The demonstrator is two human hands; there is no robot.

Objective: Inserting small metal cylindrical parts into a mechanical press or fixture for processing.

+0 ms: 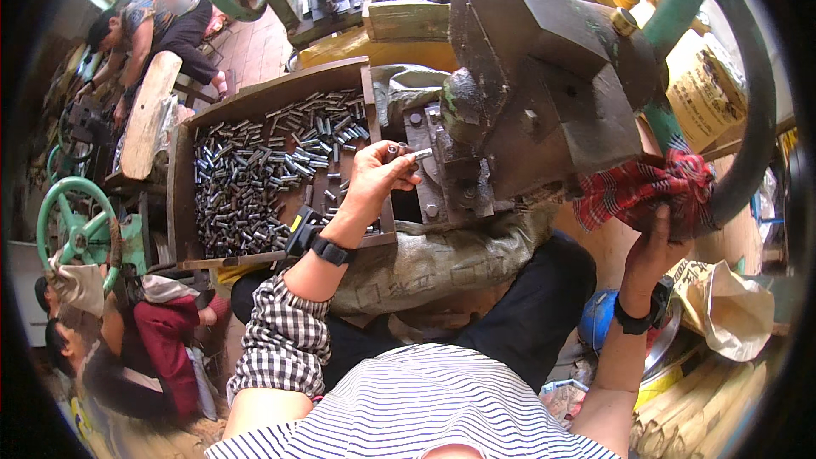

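Silvery metal pin (422,154) sits pinched in the left hand (380,177) beside the press (544,110), head view, as the right hand (659,238) clasps red plaid cloth (633,189) at the handwheel (755,119). Loading appears in hand; next calls for careful alignment.

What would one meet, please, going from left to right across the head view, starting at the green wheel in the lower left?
Green wheel → tray → left hand → press → right hand → open sack.
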